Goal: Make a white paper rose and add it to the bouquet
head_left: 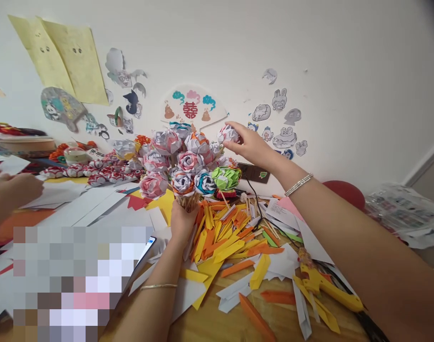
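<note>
My left hand (184, 219) is wrapped round the stems under a bouquet of folded paper flowers (191, 162), upright near the middle of the view. The blooms are white with pink, blue or orange, and one green flower (227, 178) sits at the lower right. At the bouquet's upper right, my right hand (243, 141) pinches a white and red paper flower (227, 135) between thumb and fingers. Its stem is mostly hidden. Folded yellow and orange paper strips (224, 237) lie in a pile below the bouquet.
A yellow glue gun (324, 285) with a dark cable lies at the right. Red and white paper flowers (106, 173) and white sheets (96, 209) cover the left. Another person's hands (15, 190) hold paper at the left edge. A phone, partly blurred out, is at lower left.
</note>
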`<state>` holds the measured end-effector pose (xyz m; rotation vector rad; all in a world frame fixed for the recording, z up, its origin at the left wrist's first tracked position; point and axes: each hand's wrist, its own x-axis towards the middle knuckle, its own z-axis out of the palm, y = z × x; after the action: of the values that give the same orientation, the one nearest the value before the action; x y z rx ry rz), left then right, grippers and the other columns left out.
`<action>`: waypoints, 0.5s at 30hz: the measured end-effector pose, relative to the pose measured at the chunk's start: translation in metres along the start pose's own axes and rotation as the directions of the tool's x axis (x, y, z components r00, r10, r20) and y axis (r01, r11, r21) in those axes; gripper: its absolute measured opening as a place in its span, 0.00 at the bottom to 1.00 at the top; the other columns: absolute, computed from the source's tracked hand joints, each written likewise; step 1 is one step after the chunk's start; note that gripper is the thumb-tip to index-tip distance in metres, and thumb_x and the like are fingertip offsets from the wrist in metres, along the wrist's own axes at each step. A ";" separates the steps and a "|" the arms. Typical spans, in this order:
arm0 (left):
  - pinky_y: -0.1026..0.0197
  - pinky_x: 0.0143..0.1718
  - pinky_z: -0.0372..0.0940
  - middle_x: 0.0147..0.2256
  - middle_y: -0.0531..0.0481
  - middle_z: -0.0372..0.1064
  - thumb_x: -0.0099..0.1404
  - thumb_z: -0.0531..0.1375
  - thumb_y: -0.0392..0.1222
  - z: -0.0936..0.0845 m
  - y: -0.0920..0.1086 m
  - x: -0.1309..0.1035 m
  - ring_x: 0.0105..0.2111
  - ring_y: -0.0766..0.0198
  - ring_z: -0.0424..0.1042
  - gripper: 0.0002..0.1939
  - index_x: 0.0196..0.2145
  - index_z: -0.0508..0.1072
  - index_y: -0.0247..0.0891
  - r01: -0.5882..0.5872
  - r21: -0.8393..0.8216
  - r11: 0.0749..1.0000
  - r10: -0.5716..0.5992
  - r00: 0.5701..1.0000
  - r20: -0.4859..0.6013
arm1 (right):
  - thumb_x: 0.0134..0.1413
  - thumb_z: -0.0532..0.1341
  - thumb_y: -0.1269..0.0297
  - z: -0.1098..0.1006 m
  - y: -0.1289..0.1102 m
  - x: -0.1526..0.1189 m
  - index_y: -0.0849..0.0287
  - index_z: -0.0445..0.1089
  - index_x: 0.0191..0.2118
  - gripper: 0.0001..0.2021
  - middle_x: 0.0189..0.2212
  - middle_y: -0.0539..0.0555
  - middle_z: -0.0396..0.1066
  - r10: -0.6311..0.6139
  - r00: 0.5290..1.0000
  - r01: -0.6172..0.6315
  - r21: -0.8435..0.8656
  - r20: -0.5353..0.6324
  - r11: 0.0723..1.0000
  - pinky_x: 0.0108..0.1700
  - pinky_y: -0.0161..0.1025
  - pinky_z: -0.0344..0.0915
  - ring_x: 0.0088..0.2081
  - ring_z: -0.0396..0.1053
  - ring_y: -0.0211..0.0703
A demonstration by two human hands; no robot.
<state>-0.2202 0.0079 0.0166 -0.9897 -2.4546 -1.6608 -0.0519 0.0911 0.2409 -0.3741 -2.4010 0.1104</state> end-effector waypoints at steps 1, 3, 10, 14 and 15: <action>0.59 0.33 0.63 0.40 0.41 0.69 0.50 0.61 0.52 0.000 0.000 0.000 0.40 0.53 0.70 0.26 0.43 0.60 0.37 0.001 -0.003 1.000 -0.001 1.000 -0.002 | 0.53 0.56 0.62 0.001 0.000 0.003 0.64 0.53 0.58 0.27 0.57 0.60 0.56 -0.011 1.000 0.011 -0.007 0.018 1.000 0.57 0.49 0.51 0.57 0.54 0.52; 0.59 0.33 0.63 0.40 0.42 0.69 0.50 0.61 0.52 0.000 0.000 0.000 0.40 0.53 0.70 0.26 0.43 0.59 0.37 0.005 -0.008 1.000 -0.006 1.000 -0.003 | 0.51 0.58 0.63 0.008 0.000 0.007 0.64 0.54 0.58 0.27 0.57 0.60 0.56 -0.029 0.996 0.030 -0.017 0.085 0.999 0.57 0.47 0.53 0.56 0.56 0.51; 0.57 0.35 0.63 0.40 0.41 0.68 0.51 0.61 0.50 -0.002 0.004 -0.001 0.40 0.53 0.69 0.24 0.42 0.59 0.37 -0.038 0.038 0.999 0.038 0.999 0.014 | 0.52 0.57 0.60 0.031 0.010 -0.003 0.64 0.52 0.58 0.29 0.58 0.61 0.54 0.015 0.993 -0.017 0.016 0.119 1.000 0.57 0.46 0.51 0.57 0.54 0.50; 0.58 0.34 0.63 0.40 0.41 0.68 0.51 0.61 0.50 -0.001 0.003 0.000 0.39 0.54 0.69 0.25 0.43 0.59 0.36 -0.021 0.028 0.999 0.021 1.000 0.007 | 0.53 0.56 0.56 0.026 0.013 -0.012 0.64 0.55 0.56 0.27 0.55 0.63 0.57 0.067 0.996 -0.069 0.023 0.051 0.997 0.53 0.48 0.55 0.54 0.57 0.51; 0.58 0.34 0.63 0.40 0.42 0.68 0.51 0.61 0.50 -0.001 0.002 0.000 0.39 0.54 0.69 0.25 0.43 0.59 0.36 -0.025 0.021 0.999 0.025 1.000 0.004 | 0.53 0.56 0.56 0.024 0.013 -0.014 0.64 0.56 0.55 0.26 0.54 0.63 0.59 0.085 0.996 -0.086 0.038 0.037 0.996 0.50 0.47 0.58 0.51 0.60 0.51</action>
<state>-0.2198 0.0076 0.0185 -1.0179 -2.4466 -1.6239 -0.0549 0.1004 0.2115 -0.4600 -2.4143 0.2047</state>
